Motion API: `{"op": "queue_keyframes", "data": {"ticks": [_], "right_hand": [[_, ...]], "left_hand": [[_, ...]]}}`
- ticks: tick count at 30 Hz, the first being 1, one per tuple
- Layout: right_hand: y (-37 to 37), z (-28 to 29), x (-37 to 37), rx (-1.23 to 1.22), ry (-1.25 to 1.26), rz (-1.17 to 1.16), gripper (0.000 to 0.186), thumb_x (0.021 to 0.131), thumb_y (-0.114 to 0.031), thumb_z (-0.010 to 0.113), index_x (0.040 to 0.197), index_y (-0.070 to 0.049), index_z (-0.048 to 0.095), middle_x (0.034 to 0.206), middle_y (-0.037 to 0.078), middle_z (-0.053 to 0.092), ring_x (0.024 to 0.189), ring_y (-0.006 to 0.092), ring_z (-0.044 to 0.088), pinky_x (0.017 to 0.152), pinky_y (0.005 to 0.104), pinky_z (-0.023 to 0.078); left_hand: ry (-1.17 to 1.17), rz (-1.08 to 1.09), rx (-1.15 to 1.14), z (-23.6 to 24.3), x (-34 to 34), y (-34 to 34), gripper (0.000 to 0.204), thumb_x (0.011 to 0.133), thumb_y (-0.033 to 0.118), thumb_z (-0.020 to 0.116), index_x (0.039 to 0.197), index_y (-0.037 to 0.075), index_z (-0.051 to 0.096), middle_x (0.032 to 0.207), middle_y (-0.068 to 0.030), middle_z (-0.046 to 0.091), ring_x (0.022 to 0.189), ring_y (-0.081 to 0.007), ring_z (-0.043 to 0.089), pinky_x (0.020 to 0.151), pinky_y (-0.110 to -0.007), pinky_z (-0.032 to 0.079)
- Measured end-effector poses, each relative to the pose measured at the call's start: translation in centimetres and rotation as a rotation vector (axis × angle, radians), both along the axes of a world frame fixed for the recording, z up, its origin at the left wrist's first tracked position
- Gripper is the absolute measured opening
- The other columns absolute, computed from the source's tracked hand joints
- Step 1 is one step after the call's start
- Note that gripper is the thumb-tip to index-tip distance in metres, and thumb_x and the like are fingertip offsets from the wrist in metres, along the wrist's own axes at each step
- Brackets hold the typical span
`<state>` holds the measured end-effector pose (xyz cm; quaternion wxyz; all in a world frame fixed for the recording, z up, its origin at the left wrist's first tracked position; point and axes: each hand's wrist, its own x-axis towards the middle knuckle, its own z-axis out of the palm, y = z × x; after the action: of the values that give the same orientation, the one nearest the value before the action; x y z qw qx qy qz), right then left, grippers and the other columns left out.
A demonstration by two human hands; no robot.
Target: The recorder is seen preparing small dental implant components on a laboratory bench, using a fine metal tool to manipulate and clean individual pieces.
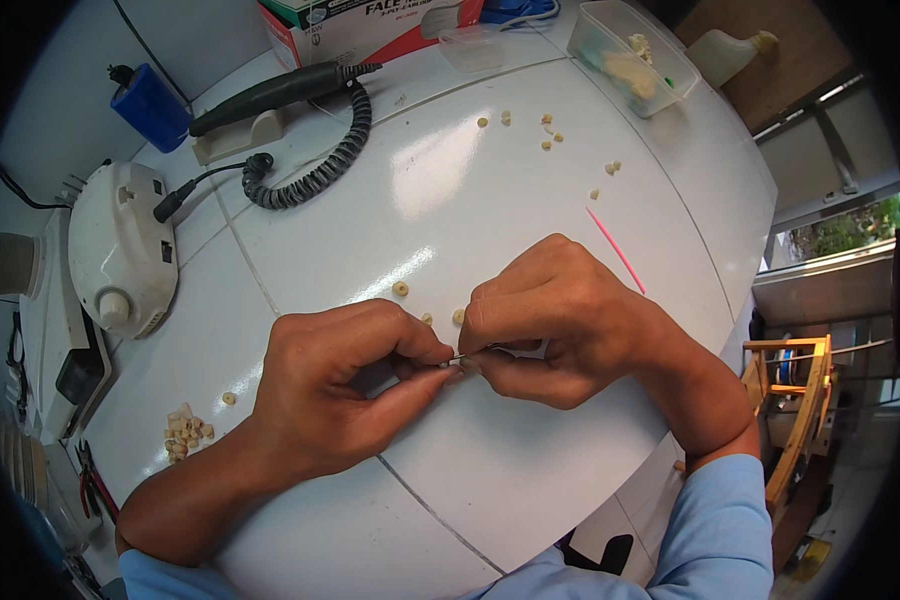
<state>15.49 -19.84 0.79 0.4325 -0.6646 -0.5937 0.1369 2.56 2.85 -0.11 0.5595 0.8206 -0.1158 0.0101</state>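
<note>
My left hand and my right hand meet at the middle of the white tiled worktop, both pinched around a small, thin piece that looks metallic; my fingertips hide most of it. Small cream ring-like pieces lie just beyond my fingers. A pile of similar small pieces sits left of my left wrist, with a single one near it. A pink stick lies beyond my right hand, and a few more small pieces are scattered toward the back.
At the left stand a white control unit, a rotary handpiece on a holder with coiled cord, a blue cup and red-handled pliers. A box and plastic container line the back. A wooden frame stands at the right.
</note>
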Motion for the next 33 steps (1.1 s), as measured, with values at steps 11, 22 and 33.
{"op": "queue_keyframes", "data": {"ticks": [11,22,33], "right_hand": [[-0.06,0.14,0.13,-0.035,-0.028,0.004,0.013,0.076,0.007,0.075,0.084,-0.002,0.076,0.062,0.004,0.061,0.048,0.0181,0.059,0.048,0.0345,0.042],[0.05,0.0,-0.3,0.006,0.068,0.041,0.016,0.078,0.008,0.072,0.092,0.001,0.076,0.067,0.007,0.066,0.051,0.0216,0.064,0.05,0.0358,0.046],[-0.11,0.15,-0.22,-0.031,0.065,0.047,0.017,0.074,0.009,0.067,0.087,0.001,0.074,0.061,0.006,0.061,0.048,0.0224,0.061,0.048,0.0354,0.045]], "left_hand": [[-0.025,-0.011,0.0,-0.24,0.15,0.12,0.016,0.085,-0.007,0.088,0.094,-0.001,0.076,0.096,-0.0116,0.081,0.089,-0.0197,0.081,0.08,-0.031,0.063],[-0.09,0.001,0.022,-0.6,0.11,-0.01,0.021,0.082,-0.008,0.091,0.089,0.001,0.074,0.094,-0.0111,0.078,0.087,-0.0189,0.079,0.076,-0.031,0.061],[-0.075,0.011,0.03,-0.6,0.05,-0.13,0.022,0.084,-0.006,0.092,0.086,0.002,0.072,0.093,-0.0105,0.078,0.082,-0.0158,0.077,0.07,-0.029,0.058]]}}
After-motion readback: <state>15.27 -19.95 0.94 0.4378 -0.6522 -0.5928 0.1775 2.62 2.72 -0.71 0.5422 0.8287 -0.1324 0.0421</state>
